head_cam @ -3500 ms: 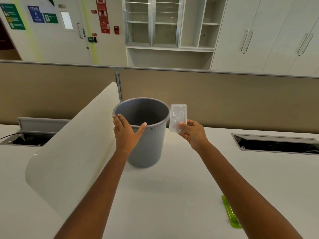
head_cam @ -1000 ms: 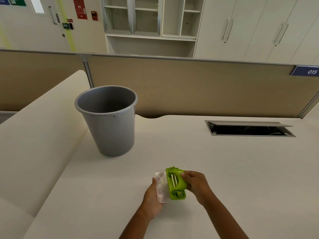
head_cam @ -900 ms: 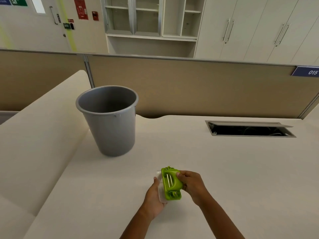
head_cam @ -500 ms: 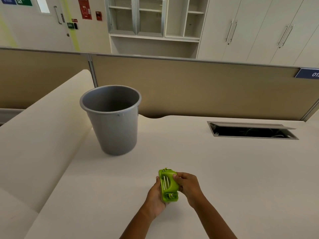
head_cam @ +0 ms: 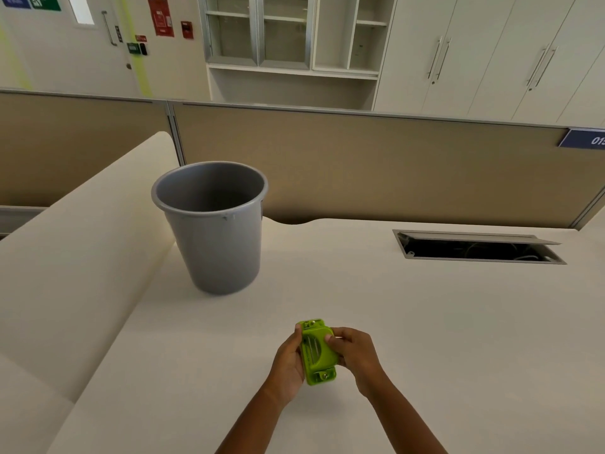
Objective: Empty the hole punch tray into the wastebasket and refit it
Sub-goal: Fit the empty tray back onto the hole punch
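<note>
- I'm seeing both hands working low in the centre of the head view, just above the counter point(head_cam: 425, 322).
- Left hand point(head_cam: 288, 362) is cupping the left side and underside of the green hole punch point(head_cam: 318, 352); its grip is closing around the punch body, thumb tip showing at the top left corner.
- Right hand point(head_cam: 355, 352) is gripping the punch from the right; thumb is pressing on the green top face, fingers are wrapping behind it.
- So both grips are holding the hole punch, neither is spread wide.
- Punch is sitting between the two palms, long axis running away from me, tilted slightly to the left; metal rivets are showing at the near and far ends.
- I can't tell where the clear tray is: nothing of it is showing around the punch, and the underside is hidden by the left palm.
- I can't tell whether the punch is touching the counter or hovering just above it.
- Grey wastebasket point(head_cam: 212, 231) is standing upright on the counter, well apart from the hands, further back and to the left.
- Its inside is looking dark; contents aren't readable from this angle.
- Wastebasket is sitting just beside the curved cream divider point(head_cam: 82, 250) on the left.
- Open cable slot point(head_cam: 478, 249) is lying in the counter at the back right, well apart from the hands.
- Tan partition point(head_cam: 376, 165) is running along the back edge of the counter.
</note>
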{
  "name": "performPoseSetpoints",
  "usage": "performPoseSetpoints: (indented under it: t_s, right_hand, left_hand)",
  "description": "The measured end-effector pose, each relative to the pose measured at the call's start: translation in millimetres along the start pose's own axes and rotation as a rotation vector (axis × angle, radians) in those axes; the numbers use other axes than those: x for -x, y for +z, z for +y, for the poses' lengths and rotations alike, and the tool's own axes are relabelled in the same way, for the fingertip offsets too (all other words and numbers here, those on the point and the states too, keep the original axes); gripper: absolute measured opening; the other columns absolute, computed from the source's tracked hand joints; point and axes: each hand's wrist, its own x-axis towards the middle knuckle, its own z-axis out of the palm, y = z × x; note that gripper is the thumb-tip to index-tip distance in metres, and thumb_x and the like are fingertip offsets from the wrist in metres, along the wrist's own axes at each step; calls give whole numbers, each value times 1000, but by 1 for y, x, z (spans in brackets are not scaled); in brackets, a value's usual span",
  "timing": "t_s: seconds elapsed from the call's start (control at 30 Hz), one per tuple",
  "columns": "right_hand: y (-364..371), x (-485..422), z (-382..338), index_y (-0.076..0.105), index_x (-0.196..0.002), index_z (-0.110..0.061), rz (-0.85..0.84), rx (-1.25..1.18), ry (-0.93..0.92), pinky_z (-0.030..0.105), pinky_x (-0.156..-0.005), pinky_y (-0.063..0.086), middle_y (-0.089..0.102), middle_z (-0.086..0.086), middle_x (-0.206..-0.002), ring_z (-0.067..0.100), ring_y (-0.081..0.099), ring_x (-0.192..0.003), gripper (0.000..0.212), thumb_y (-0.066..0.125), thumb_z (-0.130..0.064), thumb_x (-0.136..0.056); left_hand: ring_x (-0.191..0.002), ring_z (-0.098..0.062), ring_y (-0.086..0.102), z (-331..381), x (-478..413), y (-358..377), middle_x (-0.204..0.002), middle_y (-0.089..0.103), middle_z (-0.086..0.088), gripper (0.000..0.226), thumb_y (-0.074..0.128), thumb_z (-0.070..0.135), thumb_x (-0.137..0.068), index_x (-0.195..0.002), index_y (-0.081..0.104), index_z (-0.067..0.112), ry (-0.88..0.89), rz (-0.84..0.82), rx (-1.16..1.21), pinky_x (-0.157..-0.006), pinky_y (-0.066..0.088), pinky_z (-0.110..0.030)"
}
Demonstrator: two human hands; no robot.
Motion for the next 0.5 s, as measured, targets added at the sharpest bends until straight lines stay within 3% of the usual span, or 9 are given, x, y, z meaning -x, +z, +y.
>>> performPoseSetpoints:
  t_s: [0.2, 0.5]
  right_hand:
    - [1, 5, 2, 68, -86, -10, -16, 93, -58, 49, -90, 52, 68, 19, -87, 30, 64, -86, 10, 59, -5, -86]
    - [4, 9, 5, 69, -94, -6, -7, 153, -102, 47, -86, 52, 67, 14, -82, 27, 63, -83, 13, 60, -7, -85]
  left_hand:
    - [-69, -20, 73, 6, 2, -1, -76, 76, -10, 39, 38, 28, -97, -91, 68, 5, 85, 30, -106, -56, 58, -30]
    - [-69, -21, 59, 7, 6, 8, -77, 62, -11, 32, 40, 24, -98, -81, 64, 11, 150, 248, -364, -61, 50, -29]
